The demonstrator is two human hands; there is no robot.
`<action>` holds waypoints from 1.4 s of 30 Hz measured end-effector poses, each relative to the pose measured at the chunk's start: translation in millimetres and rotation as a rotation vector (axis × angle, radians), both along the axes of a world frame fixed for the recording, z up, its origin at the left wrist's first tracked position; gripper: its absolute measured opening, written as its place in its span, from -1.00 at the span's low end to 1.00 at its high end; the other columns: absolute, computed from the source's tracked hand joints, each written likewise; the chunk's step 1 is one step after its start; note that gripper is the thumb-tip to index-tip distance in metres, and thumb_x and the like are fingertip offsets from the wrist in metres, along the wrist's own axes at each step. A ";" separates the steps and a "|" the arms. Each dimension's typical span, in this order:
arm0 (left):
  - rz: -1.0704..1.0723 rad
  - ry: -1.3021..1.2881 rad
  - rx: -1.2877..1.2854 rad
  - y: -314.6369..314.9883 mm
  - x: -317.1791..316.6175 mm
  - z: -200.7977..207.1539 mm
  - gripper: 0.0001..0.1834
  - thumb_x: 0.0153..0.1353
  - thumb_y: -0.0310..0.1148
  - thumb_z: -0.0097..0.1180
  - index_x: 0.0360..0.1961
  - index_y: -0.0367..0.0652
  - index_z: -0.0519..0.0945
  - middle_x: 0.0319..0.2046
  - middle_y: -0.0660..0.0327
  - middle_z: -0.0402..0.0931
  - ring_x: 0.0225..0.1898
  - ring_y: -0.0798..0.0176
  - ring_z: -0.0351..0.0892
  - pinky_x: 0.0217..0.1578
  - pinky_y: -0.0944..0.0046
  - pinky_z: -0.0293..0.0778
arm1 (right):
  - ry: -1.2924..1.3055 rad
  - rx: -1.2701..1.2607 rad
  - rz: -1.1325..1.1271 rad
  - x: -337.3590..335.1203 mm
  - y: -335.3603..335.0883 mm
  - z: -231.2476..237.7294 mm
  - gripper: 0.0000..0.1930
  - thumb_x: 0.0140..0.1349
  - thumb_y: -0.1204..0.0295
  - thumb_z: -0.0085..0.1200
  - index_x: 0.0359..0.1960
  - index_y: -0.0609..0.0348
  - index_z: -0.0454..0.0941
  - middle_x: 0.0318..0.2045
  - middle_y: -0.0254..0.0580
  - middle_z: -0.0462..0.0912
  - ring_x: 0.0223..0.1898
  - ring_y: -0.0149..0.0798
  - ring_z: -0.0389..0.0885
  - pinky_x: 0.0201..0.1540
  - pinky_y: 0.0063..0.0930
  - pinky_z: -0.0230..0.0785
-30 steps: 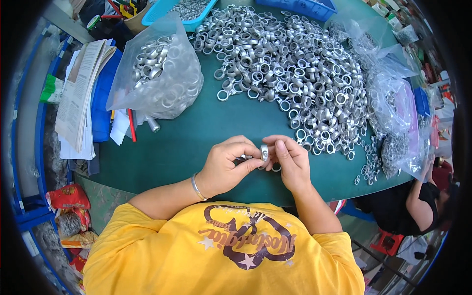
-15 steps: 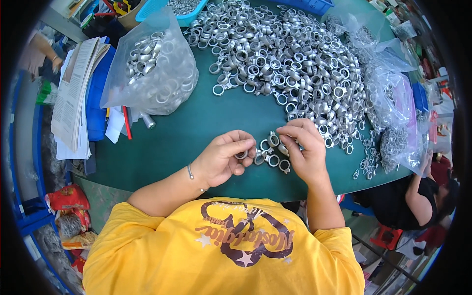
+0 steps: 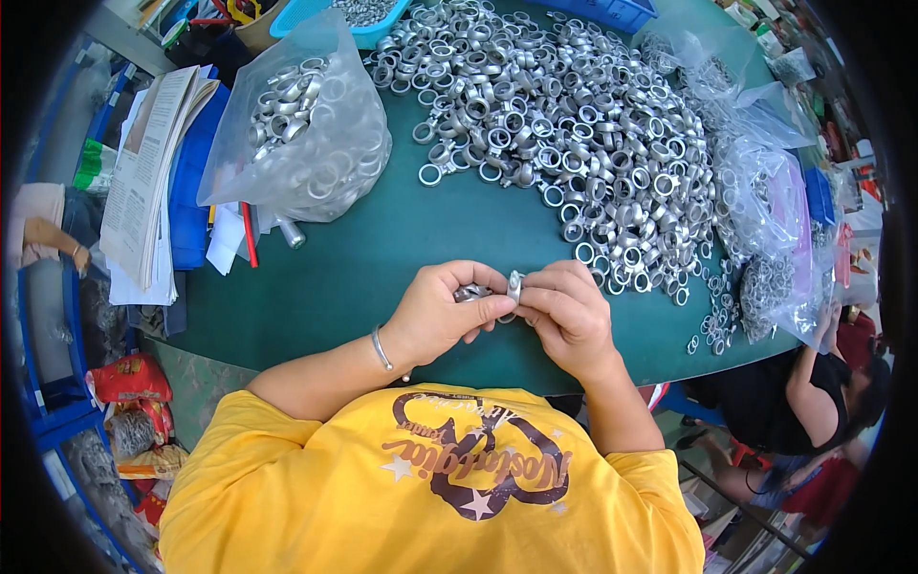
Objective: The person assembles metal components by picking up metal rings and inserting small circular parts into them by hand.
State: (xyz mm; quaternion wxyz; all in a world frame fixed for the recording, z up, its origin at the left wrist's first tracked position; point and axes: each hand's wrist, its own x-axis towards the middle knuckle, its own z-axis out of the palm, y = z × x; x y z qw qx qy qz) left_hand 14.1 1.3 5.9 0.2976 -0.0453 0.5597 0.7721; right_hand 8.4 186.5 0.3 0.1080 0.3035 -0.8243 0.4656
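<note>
In the head view, both hands meet above the tabletop (image 3: 382, 234), close to the near edge and around its middle. The left hand (image 3: 435, 314) is curled in, its thumb and forefinger closed on a small clutch of rings (image 3: 470, 293), grey metal, partly hidden by the fingers. At their tips a single ring (image 3: 514, 287) stands on edge between the hands. The right hand (image 3: 574, 320) has bent fingers, nearly closed, with the tips touching that ring; whether they grip it or only press against it, I cannot tell. A bracelet (image 3: 382, 350) circles the left wrist. A large heap (image 3: 583, 143) of similar rings spreads from the far edge down toward the right side of the tabletop, its lower end near the right hand. Small loops (image 3: 717, 306) lie near the right edge, just beside clear bags (image 3: 760, 196). Toward the far left corner sits a bag (image 3: 316, 143) of rings, with a blue basket (image 3: 368, 38) behind it at the far edge. Along the left edge are papers (image 3: 148, 182), and a red pen (image 3: 250, 234) just beside the bag. Beyond the right edge is a co-worker (image 3: 813, 407) in black
</note>
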 end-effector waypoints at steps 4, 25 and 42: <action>-0.012 0.120 -0.087 -0.2 3.2 0.1 -0.91 0.09 -0.50 0.16 -0.36 -0.26 0.54 -0.56 0.28 0.49 -0.67 0.55 0.35 -0.65 0.58 0.26 | -0.130 -0.145 -0.036 2.8 0.7 -4.8 -0.83 -0.08 0.69 0.13 -0.41 0.23 0.51 -0.38 -0.14 0.58 -0.39 -0.21 0.53 -0.32 -0.50 0.36; 0.009 -0.386 0.444 -4.8 2.9 -25.0 -0.69 0.26 -0.20 -0.07 -0.12 -0.19 0.45 -0.33 0.19 0.53 -0.38 0.30 0.59 -0.57 0.44 0.46 | -0.197 -0.099 0.064 1.8 -5.9 7.7 -0.85 -0.15 0.67 0.11 -0.48 0.20 0.57 -0.30 -0.08 0.60 -0.28 -0.13 0.58 -0.24 -0.40 0.42; 0.082 -0.285 0.506 -4.0 5.6 -26.5 -0.82 0.03 -0.29 0.06 -0.35 -0.11 0.45 -0.57 0.26 0.43 -0.54 0.34 0.50 -0.66 0.38 0.34 | -0.412 0.551 -0.141 6.2 1.7 43.3 -0.78 -0.02 0.45 0.16 -0.43 0.35 0.42 -0.49 0.09 0.42 -0.47 0.06 0.38 -0.39 -0.23 0.28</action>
